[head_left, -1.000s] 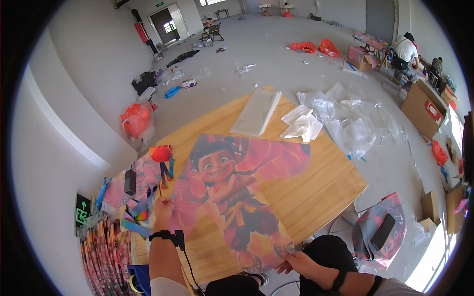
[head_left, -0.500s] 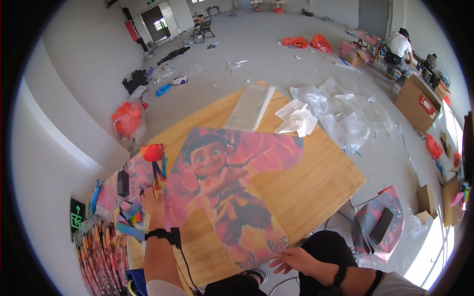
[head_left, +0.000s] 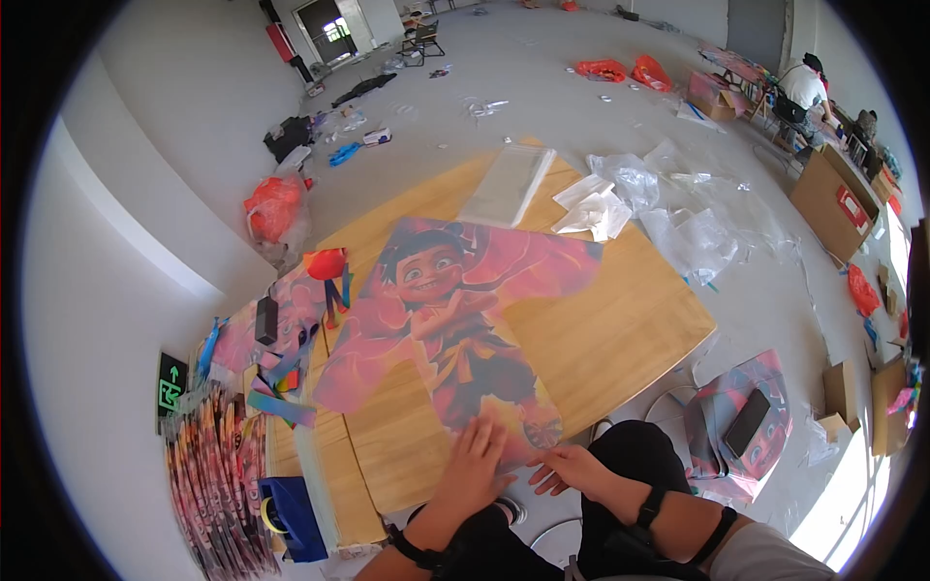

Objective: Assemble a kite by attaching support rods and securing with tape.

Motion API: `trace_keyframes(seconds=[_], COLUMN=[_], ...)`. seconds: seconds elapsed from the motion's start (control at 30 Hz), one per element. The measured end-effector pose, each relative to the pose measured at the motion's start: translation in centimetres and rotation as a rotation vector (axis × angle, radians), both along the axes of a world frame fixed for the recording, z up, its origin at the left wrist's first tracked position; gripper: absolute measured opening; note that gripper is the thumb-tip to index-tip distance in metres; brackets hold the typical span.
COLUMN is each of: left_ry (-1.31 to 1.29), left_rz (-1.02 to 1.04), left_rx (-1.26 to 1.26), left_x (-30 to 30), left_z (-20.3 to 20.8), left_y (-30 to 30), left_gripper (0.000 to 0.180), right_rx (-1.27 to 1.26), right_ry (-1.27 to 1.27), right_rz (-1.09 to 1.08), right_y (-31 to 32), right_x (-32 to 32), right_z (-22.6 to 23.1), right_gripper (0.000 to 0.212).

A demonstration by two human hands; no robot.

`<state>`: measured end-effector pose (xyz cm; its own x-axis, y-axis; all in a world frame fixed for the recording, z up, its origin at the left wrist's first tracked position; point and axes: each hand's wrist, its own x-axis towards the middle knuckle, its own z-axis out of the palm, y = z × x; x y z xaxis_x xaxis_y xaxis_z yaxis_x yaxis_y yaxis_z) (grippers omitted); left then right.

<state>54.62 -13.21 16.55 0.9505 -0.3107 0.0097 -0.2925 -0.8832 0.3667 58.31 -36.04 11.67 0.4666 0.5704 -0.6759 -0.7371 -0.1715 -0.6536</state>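
A large thin printed sheet [head_left: 460,334] with a cartoon figure, in pink, red and orange, lies spread over the wooden table [head_left: 620,320]. My left hand [head_left: 477,463] rests on its lower part, palm down, with the fingers stretched out. At the sheet's near edge, just right of the left hand, is my right hand [head_left: 572,469]. Its thumb and forefinger meet at the edge, seemingly pinching it, while the other fingers hang loose below. Part of the sheet's lower end is covered by the left hand.
Clear plastic sleeves [head_left: 507,184] and crumpled white wrapping [head_left: 593,208] lie at the table's far side. Colourful ribbons [head_left: 286,378] and a black box [head_left: 266,321] are at the left. Folded printed pieces [head_left: 218,484] stand beside a blue tape holder [head_left: 294,518]. A phone [head_left: 746,423] lies at the right.
My left hand has left the ribbons at the left and come onto the sheet's lower end. The right hand stays by the near edge. The view has shifted slightly.
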Motion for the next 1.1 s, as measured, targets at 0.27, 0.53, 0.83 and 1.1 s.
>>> trace_keyframes(seconds=[0.27, 0.53, 0.83, 1.1], left_ry=[-0.031, 0.483, 0.437, 0.475], left_rz=[0.048, 0.290, 0.311, 0.307], left_rx=[-0.210, -1.580, -1.637, -1.600], left_x=[-6.2, -11.8, -15.4, -16.1], left_z=[-0.4, -0.2, -0.9, -2.8], left_y=[-5.4, -8.8, -11.2, -11.5], left_gripper=[0.060, 0.031, 0.033, 0.035], right_rx=[-0.063, 0.150, 0.357, 0.271], right_ry=[-0.217, -0.452, 0.003, -0.006], right_rz=[0.188, 0.299, 0.134, 0.144], right_y=[-0.8, -2.8, -6.0, -7.4], right_x=[-1.3, -3.7, -8.7, -9.7], right_z=[-2.1, -0.5, 1.9, 0.1], right_gripper=[0.031, 0.024, 0.029, 0.022])
